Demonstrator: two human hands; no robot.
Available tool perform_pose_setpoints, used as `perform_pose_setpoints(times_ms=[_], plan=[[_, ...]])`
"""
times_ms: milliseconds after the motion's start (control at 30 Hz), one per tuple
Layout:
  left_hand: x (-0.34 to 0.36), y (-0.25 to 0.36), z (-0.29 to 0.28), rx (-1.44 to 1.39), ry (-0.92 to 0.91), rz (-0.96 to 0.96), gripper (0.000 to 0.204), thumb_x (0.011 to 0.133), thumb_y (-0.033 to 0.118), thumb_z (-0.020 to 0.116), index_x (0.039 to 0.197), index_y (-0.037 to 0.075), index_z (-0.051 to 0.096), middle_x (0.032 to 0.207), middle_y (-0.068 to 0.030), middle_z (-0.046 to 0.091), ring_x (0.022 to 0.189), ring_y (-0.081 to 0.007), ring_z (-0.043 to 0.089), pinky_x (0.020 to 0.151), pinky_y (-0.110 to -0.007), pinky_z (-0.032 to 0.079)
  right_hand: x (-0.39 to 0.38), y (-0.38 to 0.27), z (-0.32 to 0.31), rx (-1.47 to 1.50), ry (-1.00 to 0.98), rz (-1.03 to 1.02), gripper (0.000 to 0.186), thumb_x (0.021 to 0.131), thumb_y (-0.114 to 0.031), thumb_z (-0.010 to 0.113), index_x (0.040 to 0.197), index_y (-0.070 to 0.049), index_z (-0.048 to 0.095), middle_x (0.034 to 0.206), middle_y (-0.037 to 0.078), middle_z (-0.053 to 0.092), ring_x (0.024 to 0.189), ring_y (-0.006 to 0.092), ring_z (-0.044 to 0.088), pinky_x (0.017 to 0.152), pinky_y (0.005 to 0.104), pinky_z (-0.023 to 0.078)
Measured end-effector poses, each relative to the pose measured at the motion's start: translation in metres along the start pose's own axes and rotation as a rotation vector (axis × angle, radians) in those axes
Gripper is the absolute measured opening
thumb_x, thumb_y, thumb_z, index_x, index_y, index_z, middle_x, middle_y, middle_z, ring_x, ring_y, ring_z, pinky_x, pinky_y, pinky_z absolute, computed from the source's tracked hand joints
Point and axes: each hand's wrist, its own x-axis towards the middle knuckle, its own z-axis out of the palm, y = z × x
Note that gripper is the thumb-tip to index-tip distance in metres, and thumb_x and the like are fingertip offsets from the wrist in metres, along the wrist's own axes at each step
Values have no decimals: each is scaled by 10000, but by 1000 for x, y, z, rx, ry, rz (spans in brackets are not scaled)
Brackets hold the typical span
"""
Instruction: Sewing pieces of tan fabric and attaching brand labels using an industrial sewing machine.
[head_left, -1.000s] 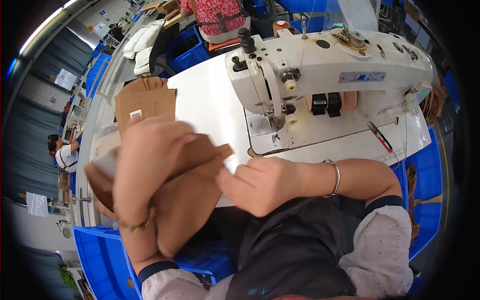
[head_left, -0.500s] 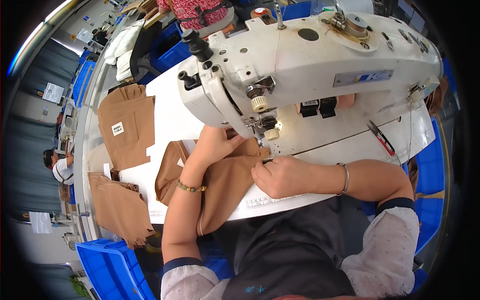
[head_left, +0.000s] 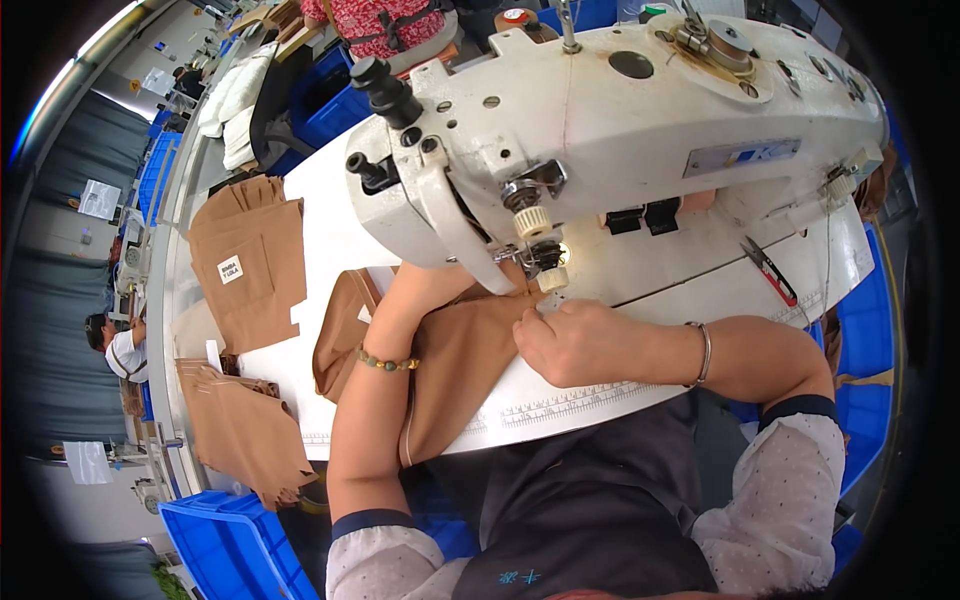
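Observation:
A brown fabric piece [head_left: 455, 355] lies folded on the white table under the needle end of a white sewing machine [head_left: 600, 120]. My left hand [head_left: 432, 290] rests on the fabric's upper part, its fingers mostly hidden behind the machine head. Close to the presser foot, my right hand [head_left: 575, 345] is closed, thumb and forefinger pinched at the fabric's right edge. The fabric's lower end hangs over the table's front edge.
Brown cut pieces [head_left: 245, 275] are stacked at the left, with more brown pieces [head_left: 240, 425] nearer me. Red-handled snips [head_left: 770, 275] lie right of the machine. Blue crates [head_left: 235, 540] stand at the lower left. A person in a red patterned top [head_left: 390, 25] sits beyond.
My left hand has slid slightly farther behind the machine head. My right hand has shifted a little right and up, and a dark spot at its fingertips no longer shows. The view has shifted slightly.

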Motion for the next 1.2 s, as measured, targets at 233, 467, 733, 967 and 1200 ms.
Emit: perform_pose_setpoints(times_ms=[233, 467, 733, 967, 1200], plan=[[4, 11, -1, -143, 46, -75, 263, 814, 85, 760, 1066, 29, 710, 1007, -129, 727, 926, -269, 678, 820, -388, 541, 0, 1, -2, -32, 27, 19, 127, 667, -107, 650, 661, 5, 591, 660, 108, 563, 472, 138, 537, 420, 267, 418], [-7, 9, -7, 102, 66, -72, 301, 819, 118, 753, 1103, 38, 694, 1020, -123, 715, 966, -297, 663, 878, -421, 510, 2, -1, -2, -84, -72, -4, 170, 725, -115, 654, 824, 22, 664, 767, 140, 644, 544, 139, 585, 449, 253, 440], [-61, 106, 18, 654, 123, -121, 435, 821, 192, 752, 1234, 83, 665, 1236, -62, 650, 1188, -266, 579, 1118, -591, 273, -3, 2, -7, -45, -113, -26, 245, 762, -150, 655, 933, 16, 713, 847, 150, 704, 599, 148, 622, 488, 244, 461], [-83, 84, 37, 648, 141, -47, 434, 887, 236, 704, 1307, 139, 660, 1323, -20, 613, 1308, -263, 514, 1151, -577, 256, -1, -7, -15, -16, -175, 26, 260, 767, -150, 655, 941, 32, 717, 914, 211, 717, 566, 162, 632, 469, 270, 480], [-75, 77, 31, 536, 136, -42, 408, 913, 255, 684, 1306, 147, 665, 1332, -37, 616, 1290, -296, 523, 1134, -585, 283, -1, -10, -11, -108, -86, 81, 198, 700, -135, 658, 773, 49, 664, 899, 309, 698, 440, 141, 590, 393, 283, 453]])
